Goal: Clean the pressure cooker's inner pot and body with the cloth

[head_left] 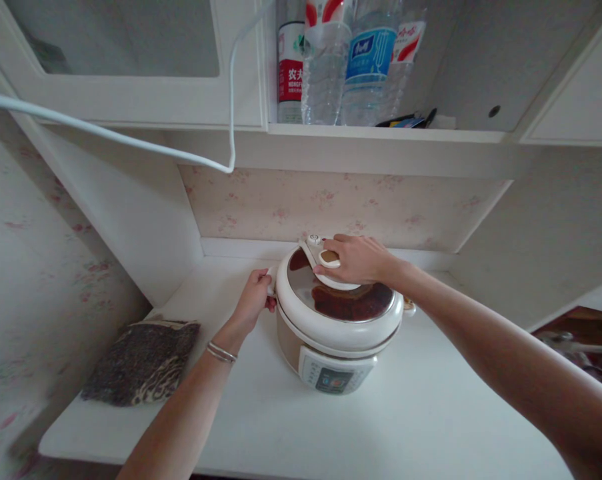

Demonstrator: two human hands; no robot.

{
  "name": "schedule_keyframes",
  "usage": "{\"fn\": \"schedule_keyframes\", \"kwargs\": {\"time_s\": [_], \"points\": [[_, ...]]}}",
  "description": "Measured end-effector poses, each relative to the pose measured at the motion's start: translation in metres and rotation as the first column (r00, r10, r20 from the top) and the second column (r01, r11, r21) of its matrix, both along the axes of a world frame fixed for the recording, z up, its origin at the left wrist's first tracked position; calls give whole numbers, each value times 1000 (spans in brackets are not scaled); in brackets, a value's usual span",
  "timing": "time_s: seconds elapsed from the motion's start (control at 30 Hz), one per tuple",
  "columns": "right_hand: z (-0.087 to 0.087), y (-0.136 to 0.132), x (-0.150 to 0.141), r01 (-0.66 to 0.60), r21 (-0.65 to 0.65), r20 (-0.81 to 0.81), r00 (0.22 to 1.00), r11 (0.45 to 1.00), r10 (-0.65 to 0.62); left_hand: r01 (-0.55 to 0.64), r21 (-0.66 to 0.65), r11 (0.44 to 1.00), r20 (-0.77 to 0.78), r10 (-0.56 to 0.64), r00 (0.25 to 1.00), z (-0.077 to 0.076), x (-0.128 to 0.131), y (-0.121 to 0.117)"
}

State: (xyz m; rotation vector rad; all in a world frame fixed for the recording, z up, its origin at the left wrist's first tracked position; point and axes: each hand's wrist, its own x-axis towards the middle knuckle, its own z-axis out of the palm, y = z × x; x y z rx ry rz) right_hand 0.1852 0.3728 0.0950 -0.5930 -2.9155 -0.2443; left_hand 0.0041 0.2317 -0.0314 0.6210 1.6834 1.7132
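Observation:
A white and beige electric pressure cooker [337, 347] stands on the white counter [421, 413], its control panel facing me. The shiny metal lid [351, 303] carries a white handle [331, 277] across its top. My right hand [358, 259] lies on that lid handle, fingers wrapped over it. My left hand [253, 300], with thin bangles on the wrist, grips the cooker's left side handle, fingers closed.
A dark patterned pouch [141, 361] lies at the counter's left end. Above, a shelf holds plastic water bottles [365, 63] and a can [291, 70]. A white cable [131, 137] hangs across the upper left. Walls close in on both sides.

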Motion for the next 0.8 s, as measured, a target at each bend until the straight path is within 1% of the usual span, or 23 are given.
{"fn": "schedule_keyframes", "kwargs": {"time_s": [0.07, 0.13, 0.17, 0.23, 0.3, 0.33, 0.4, 0.43, 0.5, 0.57, 0.63, 0.7, 0.8], "points": [[-1, 2, 1, -13, -46, -32, 999, 999, 11, -8, -3, 1000, -31, 8, 999, -2, 0, 0], [2, 6, 3, -72, -141, -63, 996, 987, 63, -27, -10, 1000, -73, 26, 997, -4, 2, 0], [5, 9, 4, -116, -208, -81, 992, 971, 101, -39, -13, 999, -95, 38, 995, -5, 3, -1], [11, 16, 9, -189, -345, -128, 980, 920, 153, -56, -15, 998, -127, 54, 990, -7, 5, -2], [16, 22, 16, -200, -440, -166, 976, 876, 140, -62, -16, 998, -137, 59, 989, -8, 6, -3], [17, 24, 19, -188, -465, -172, 978, 865, 121, -61, -17, 998, -139, 58, 989, -8, 7, -3], [12, 24, 24, -168, -474, -180, 979, 864, 92, -58, -23, 998, -148, 54, 987, -7, 7, -3], [7, 22, 26, -166, -458, -201, 976, 873, 80, -59, -26, 998, -155, 54, 986, -7, 8, -3], [-6, 17, 26, -150, -391, -285, 958, 908, 35, -65, -28, 998, -174, 59, 983, -8, 9, -2], [-20, 11, 25, -107, -324, -372, 928, 940, -23, -85, -26, 996, -192, 78, 978, -8, 12, -1], [-29, 9, 24, -69, -295, -399, 915, 953, -57, -110, -27, 994, -201, 102, 974, -8, 15, 0], [-33, 9, 23, -44, -289, -387, 919, 956, -75, -129, -29, 991, -199, 121, 972, -8, 18, 1], [-29, 10, 23, -10, -278, -365, 926, 960, -96, -159, -36, 987, -202, 148, 968, -7, 20, 1]]}}
